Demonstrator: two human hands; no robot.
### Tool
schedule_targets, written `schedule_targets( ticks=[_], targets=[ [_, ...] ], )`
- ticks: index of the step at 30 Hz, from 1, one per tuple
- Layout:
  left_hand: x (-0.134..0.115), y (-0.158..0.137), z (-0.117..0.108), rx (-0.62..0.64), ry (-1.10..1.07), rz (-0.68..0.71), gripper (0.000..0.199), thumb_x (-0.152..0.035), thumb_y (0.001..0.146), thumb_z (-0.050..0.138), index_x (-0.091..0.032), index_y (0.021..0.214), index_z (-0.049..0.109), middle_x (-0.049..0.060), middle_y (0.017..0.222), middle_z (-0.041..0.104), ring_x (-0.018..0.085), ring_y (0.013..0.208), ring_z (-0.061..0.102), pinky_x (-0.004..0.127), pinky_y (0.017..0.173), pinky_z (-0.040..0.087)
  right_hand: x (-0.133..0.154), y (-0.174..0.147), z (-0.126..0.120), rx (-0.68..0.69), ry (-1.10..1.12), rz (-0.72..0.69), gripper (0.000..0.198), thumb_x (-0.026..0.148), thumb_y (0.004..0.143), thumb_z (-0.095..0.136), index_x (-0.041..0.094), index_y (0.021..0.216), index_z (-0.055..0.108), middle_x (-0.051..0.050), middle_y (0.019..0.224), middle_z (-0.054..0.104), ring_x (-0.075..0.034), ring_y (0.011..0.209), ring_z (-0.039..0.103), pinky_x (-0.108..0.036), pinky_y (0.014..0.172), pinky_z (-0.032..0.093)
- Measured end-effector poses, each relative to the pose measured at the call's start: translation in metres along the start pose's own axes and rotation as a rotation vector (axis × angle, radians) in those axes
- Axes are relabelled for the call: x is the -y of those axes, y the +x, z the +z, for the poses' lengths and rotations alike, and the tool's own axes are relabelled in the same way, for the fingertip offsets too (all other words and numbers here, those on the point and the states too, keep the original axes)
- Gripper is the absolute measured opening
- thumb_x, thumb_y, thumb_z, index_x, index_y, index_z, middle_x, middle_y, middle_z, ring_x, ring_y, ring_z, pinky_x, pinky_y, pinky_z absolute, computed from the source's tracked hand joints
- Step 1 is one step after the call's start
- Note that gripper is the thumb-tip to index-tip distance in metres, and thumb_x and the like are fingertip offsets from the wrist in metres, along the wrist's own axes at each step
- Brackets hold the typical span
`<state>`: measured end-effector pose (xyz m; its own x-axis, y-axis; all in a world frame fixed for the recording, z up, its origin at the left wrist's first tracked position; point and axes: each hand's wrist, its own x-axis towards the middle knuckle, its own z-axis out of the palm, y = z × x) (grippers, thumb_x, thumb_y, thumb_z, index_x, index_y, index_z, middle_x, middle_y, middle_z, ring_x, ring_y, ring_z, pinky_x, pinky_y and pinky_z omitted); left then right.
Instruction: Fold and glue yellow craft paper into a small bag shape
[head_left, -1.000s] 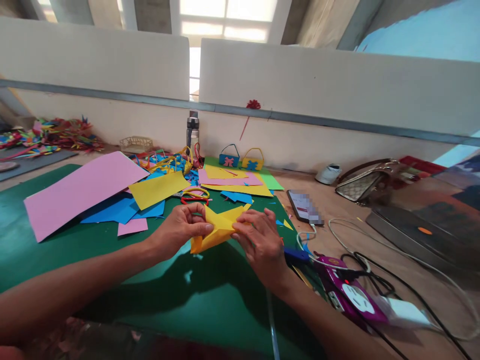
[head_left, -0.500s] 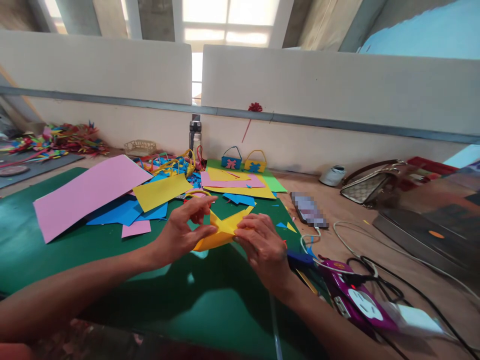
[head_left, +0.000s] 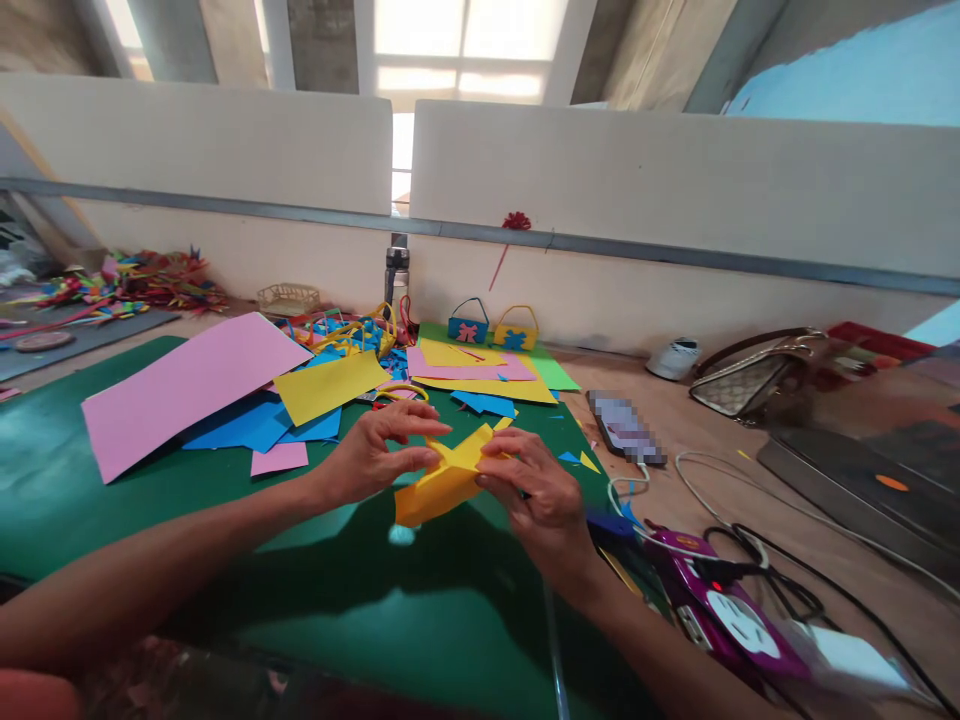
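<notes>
Right fingers (head_left: 519, 447) pinch folded yellow paper (head_left: 437, 500) — phone screen (head_left: 621, 425) pixelated.

Prob. a craft wkshop, given col. sheets (head_left: 195, 390), scraps (head_left: 341, 330) & mini bags (head_left: 500, 341).

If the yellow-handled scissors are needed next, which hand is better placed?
Probably the left hand: it is nearer the scissors, its thumb and forefinger apart, while the right hand pinches the folded yellow paper.

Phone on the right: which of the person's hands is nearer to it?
Right. The right hand, pinching the folded yellow paper, is left of the phone and closer to the camera; the left hand is farther left, at the paper's other side.
</notes>
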<state>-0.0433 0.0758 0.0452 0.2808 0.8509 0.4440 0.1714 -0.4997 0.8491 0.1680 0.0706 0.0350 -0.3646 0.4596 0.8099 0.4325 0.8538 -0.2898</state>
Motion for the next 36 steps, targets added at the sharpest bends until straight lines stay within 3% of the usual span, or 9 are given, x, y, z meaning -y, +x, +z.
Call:
schedule_targets(
  ticks=[4,12,22,30,36],
  targets=[
    [0.004,0.002,-0.002,0.027,-0.076,0.118,0.019,-0.029,0.069,0.074,-0.024,0.087,0.073,0.008,0.117,0.059,0.024,0.114,0.050,0.039,0.096,0.041,0.000,0.001,0.000,0.013,0.063,0.035,0.011,0.015,0.080,0.059,0.024,0.079,0.064,-0.002,0.083,0.062,-0.019,0.089,0.059,-0.038,0.078,0.051],
    [0.002,-0.001,-0.003,0.053,-0.085,0.193,0.010,-0.024,0.071,0.072,-0.023,0.080,0.074,0.009,0.110,0.063,0.024,0.109,0.054,0.036,0.092,0.045,-0.001,0.003,0.000,0.028,0.146,0.081,0.010,0.016,0.080,0.059,0.024,0.077,0.064,-0.002,0.081,0.063,-0.018,0.088,0.059,-0.038,0.079,0.051],
    [-0.012,-0.014,0.011,0.031,-0.015,0.177,0.009,-0.023,0.079,0.063,-0.019,0.078,0.071,0.008,0.098,0.066,0.018,0.095,0.061,0.029,0.083,0.047,0.014,0.003,-0.003,0.010,0.007,-0.041,0.009,0.017,0.080,0.062,0.023,0.086,0.063,-0.005,0.091,0.063,-0.021,0.097,0.057,-0.041,0.082,0.050],
    [-0.017,-0.019,0.020,0.022,-0.003,0.155,0.012,-0.027,0.078,0.063,-0.017,0.076,0.069,0.009,0.091,0.067,0.019,0.090,0.062,0.030,0.081,0.048,0.017,0.002,0.000,-0.032,0.018,-0.121,0.011,0.013,0.080,0.060,0.024,0.080,0.064,-0.002,0.078,0.064,-0.019,0.086,0.061,-0.040,0.078,0.047],
    [-0.017,-0.020,0.020,0.027,-0.012,0.172,0.007,-0.021,0.078,0.063,-0.017,0.077,0.068,0.008,0.092,0.066,0.017,0.089,0.061,0.028,0.081,0.047,0.020,0.000,-0.001,-0.034,-0.026,-0.136,0.012,0.010,0.080,0.060,0.022,0.081,0.062,-0.001,0.076,0.064,-0.017,0.083,0.062,-0.042,0.086,0.042]
  ],
)
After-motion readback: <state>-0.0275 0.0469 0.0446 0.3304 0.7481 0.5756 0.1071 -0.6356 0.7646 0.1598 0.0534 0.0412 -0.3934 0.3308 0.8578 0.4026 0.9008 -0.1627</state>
